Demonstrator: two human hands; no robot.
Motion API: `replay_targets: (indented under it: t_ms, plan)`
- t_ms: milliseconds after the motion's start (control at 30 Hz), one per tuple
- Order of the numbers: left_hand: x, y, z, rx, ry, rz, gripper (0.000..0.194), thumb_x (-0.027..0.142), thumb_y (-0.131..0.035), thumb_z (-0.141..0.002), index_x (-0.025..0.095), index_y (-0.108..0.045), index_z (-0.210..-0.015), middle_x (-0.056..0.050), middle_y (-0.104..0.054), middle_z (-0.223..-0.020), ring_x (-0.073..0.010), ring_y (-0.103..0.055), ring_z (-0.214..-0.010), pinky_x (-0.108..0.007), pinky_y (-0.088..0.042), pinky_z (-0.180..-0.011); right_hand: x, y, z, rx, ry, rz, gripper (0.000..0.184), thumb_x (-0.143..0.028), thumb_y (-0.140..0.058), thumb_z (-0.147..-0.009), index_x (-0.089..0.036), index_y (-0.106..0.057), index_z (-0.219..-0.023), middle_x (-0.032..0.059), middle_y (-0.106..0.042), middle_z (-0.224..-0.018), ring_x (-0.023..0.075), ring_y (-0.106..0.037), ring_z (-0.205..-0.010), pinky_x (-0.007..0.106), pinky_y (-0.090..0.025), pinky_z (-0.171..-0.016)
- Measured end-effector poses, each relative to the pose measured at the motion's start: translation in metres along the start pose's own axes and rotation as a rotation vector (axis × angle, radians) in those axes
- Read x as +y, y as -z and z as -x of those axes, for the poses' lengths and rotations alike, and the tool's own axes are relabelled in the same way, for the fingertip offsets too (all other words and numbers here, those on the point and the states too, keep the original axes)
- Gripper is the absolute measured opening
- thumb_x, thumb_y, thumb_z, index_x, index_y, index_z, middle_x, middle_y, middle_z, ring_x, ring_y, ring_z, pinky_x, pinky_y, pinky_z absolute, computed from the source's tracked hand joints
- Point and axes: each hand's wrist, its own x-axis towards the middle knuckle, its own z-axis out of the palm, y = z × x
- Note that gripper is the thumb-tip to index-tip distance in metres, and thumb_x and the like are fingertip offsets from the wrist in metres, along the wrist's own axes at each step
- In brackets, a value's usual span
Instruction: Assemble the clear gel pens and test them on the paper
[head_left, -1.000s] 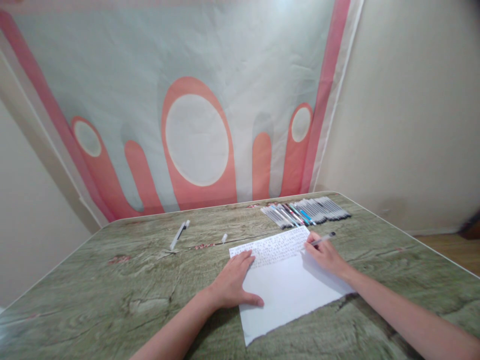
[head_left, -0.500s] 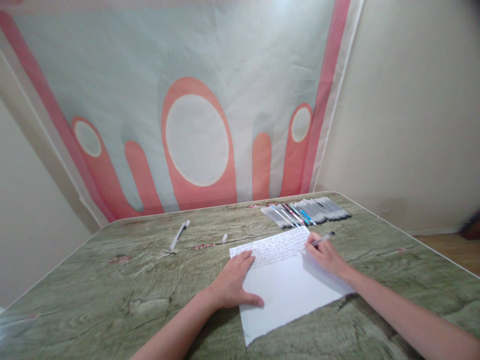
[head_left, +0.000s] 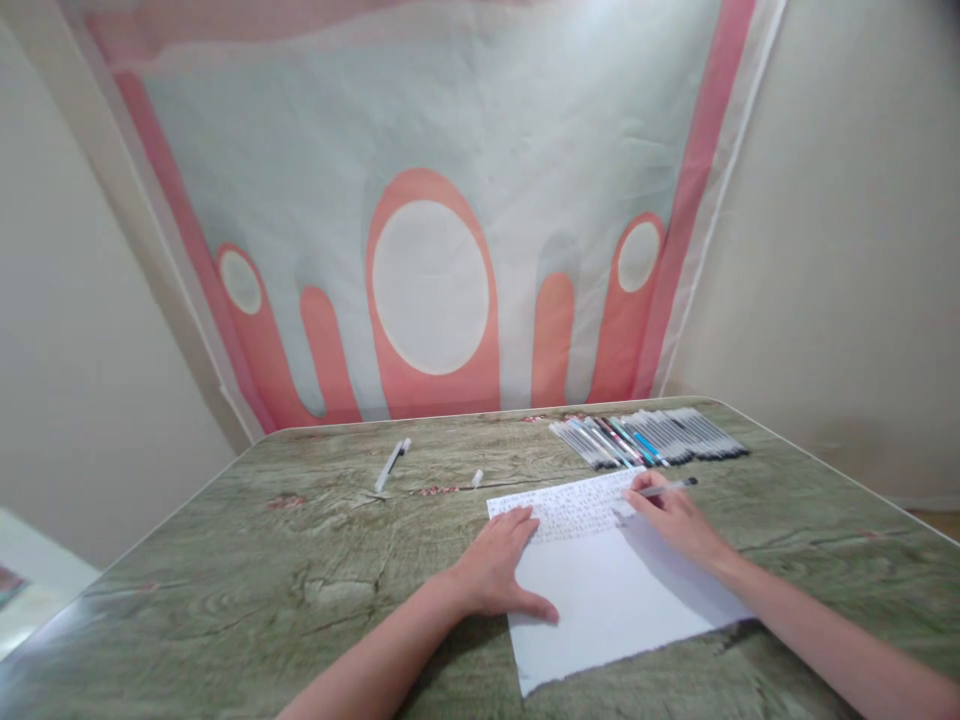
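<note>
A white sheet of paper [head_left: 600,610] lies at a slant on the table, its upper part covered in rows of handwriting and its lower edge torn. My left hand [head_left: 499,565] rests flat on the sheet's left side, fingers and thumb spread. In my right hand [head_left: 667,515] a clear pen with a dark end [head_left: 679,486] is pinched, tilted to the right. That hand sits at the right end of the written rows; the fingers hide the pen's tip. A small white pen cap [head_left: 478,478] lies beyond the paper's upper left corner.
A row of many pens [head_left: 652,438], mostly clear with some coloured, lies behind the paper. Another clear pen [head_left: 390,465] lies further left. The wood-patterned table [head_left: 247,580] ends at a printed pink and grey backdrop [head_left: 517,150].
The camera view has turned left, so everything sits further right in the picture. My right hand has shifted slightly on the written area, still gripping the pen; my left hand stays on the paper.
</note>
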Motion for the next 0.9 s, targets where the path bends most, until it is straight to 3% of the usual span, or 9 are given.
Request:
replay_targets:
  t_ms: [133,300,467,567,667,767,900]
  plan:
    - [0.002,-0.002,0.002,0.033,-0.017,-0.006,0.102,0.073,-0.054,-0.050,0.015,-0.029,-0.131,-0.014,-0.024,-0.139,-0.0297,-0.020,-0.127,-0.042,-0.015,-0.105,-0.039,-0.036,-0.010,-0.156,0.030,-0.147,0.022,-0.041,-0.050,-0.075,-0.020,-0.054,-0.080,-0.0008,-0.057,-0.070,0.0125,-0.051,-0.060,0.024,-0.038,-0.055]
    - [0.004,-0.002,0.002,0.072,-0.057,-0.020,0.100,0.071,-0.055,-0.052,0.013,-0.030,-0.130,-0.015,-0.030,-0.136,-0.0289,-0.025,-0.125,-0.040,-0.017,-0.105,-0.084,-0.108,-0.042,-0.214,-0.077,-0.447,0.028,-0.043,-0.047,-0.074,-0.019,-0.057,-0.085,0.0036,-0.064,-0.078,0.0143,-0.057,-0.067,0.025,-0.043,-0.058]
    - [0.007,-0.002,0.004,0.091,-0.071,-0.036,0.098,0.068,-0.058,-0.052,0.015,-0.029,-0.130,-0.013,-0.032,-0.135,-0.0294,-0.029,-0.123,-0.040,-0.018,-0.104,-0.085,-0.163,-0.073,-0.122,-0.265,-0.646,0.022,-0.037,-0.048,-0.070,-0.019,-0.057,-0.078,0.0038,-0.065,-0.071,0.0139,-0.058,-0.058,0.024,-0.043,-0.050]
    - [0.006,0.002,0.003,0.106,-0.132,-0.013,0.089,0.062,-0.060,-0.056,0.014,-0.035,-0.126,-0.012,-0.039,-0.131,-0.0270,-0.034,-0.120,-0.036,-0.022,-0.102,-0.071,-0.176,-0.079,-0.043,-0.276,-0.698,0.019,-0.036,-0.051,-0.068,-0.019,-0.057,-0.074,0.0029,-0.064,-0.066,0.0138,-0.056,-0.055,0.025,-0.044,-0.049]
    - [-0.009,0.016,0.000,0.083,-0.123,0.010,0.063,0.052,-0.060,-0.064,0.016,-0.049,-0.115,-0.009,-0.052,-0.118,-0.0236,-0.047,-0.108,-0.031,-0.033,-0.094,-0.061,-0.177,-0.079,-0.024,-0.259,-0.735,0.019,-0.036,-0.052,-0.067,-0.018,-0.056,-0.074,0.0028,-0.063,-0.064,0.0137,-0.056,-0.054,0.025,-0.045,-0.051]
    - [-0.040,0.042,0.005,0.127,0.074,0.006,0.029,0.033,-0.053,-0.074,0.017,-0.060,-0.098,-0.005,-0.064,-0.091,-0.0181,-0.057,-0.085,-0.027,-0.041,-0.079,-0.057,-0.174,-0.078,-0.031,-0.242,-0.750,0.021,-0.036,-0.051,-0.068,-0.018,-0.056,-0.077,0.0035,-0.063,-0.065,0.0141,-0.057,-0.055,0.026,-0.046,-0.052]
    - [-0.094,0.078,0.027,0.269,0.340,0.017,0.026,0.022,-0.055,-0.069,0.015,-0.061,-0.094,-0.003,-0.064,-0.080,-0.0150,-0.057,-0.073,-0.023,-0.042,-0.068,-0.058,-0.173,-0.077,-0.040,-0.219,-0.742,0.021,-0.038,-0.051,-0.069,-0.019,-0.056,-0.078,0.0038,-0.064,-0.068,0.0157,-0.058,-0.059,0.027,-0.047,-0.055]
